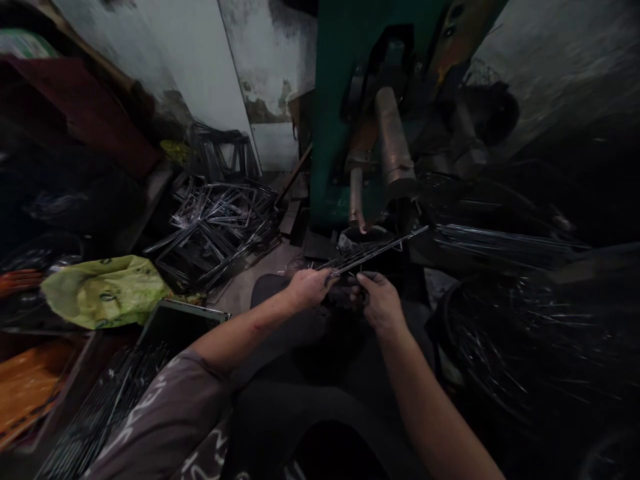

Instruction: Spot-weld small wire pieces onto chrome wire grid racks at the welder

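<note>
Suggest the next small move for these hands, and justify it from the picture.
Probably, bring the right hand up to steady the thin metal rods. The left hand grips them near one end, while their far end reaches out by the green machine. The right hand is close below them; whether it holds anything is hard to tell.

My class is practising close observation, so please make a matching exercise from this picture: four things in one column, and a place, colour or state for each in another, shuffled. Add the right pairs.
Column one
1. Left hand
2. Sack
3. Machine
4. Metal frames

Column two
A. Dark green, standing upright
B. In a tangled heap, left of the upright green thing
C. Fingers closed around thin metal rods
D. Crumpled and yellowish, at the left of the picture

Right pairs: 1-C, 2-D, 3-A, 4-B
</note>
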`<state>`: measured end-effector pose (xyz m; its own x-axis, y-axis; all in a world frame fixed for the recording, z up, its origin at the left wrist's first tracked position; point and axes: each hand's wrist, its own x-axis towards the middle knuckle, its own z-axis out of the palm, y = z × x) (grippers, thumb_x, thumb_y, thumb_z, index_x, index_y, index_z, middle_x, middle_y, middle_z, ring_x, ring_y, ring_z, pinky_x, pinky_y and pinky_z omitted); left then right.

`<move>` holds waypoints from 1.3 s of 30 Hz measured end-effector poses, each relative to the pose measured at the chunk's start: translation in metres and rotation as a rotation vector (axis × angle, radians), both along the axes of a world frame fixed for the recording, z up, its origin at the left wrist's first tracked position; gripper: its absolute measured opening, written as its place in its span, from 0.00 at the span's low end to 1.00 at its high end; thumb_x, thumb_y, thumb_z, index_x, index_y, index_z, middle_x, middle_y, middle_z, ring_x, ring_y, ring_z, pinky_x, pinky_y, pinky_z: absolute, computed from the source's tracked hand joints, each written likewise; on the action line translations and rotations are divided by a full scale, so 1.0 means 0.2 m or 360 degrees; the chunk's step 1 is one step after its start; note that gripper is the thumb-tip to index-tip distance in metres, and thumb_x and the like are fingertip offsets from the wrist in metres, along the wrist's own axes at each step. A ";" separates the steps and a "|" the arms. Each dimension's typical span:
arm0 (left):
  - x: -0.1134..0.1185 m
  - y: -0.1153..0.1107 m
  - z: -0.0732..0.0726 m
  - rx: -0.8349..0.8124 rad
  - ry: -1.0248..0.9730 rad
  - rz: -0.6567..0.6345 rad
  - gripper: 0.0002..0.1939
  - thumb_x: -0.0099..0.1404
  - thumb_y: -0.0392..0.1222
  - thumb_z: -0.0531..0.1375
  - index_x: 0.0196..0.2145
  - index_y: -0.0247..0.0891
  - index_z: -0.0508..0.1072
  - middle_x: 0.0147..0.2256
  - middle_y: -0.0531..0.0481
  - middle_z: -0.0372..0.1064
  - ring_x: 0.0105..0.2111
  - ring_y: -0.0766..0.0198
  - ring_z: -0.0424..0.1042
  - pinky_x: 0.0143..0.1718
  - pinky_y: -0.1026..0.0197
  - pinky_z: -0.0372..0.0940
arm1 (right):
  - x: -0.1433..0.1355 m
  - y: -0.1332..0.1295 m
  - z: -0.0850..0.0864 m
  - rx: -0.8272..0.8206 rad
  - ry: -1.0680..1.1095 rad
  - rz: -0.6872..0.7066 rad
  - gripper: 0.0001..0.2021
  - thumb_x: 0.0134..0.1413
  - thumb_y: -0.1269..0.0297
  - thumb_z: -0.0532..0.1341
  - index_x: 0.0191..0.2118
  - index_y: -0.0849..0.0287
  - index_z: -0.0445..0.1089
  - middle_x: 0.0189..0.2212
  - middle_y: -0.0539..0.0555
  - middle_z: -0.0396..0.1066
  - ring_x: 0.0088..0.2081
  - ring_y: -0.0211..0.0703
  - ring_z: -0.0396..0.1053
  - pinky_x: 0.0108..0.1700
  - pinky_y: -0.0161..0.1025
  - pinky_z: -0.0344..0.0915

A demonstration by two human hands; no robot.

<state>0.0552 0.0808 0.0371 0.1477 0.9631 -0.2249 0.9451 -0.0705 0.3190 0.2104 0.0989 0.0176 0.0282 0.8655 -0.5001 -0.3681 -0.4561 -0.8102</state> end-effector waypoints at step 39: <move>0.06 0.34 -0.01 0.0117 -0.0230 0.0022 0.20 0.69 0.50 0.46 0.43 0.39 0.73 0.39 0.42 0.75 0.42 0.56 0.74 0.41 0.60 0.64 | -0.05 0.33 -0.12 0.1027 -0.0437 -0.0193 0.17 0.44 0.58 0.64 0.36 0.59 0.58 0.31 0.49 0.66 0.34 0.38 0.66 0.40 0.38 0.63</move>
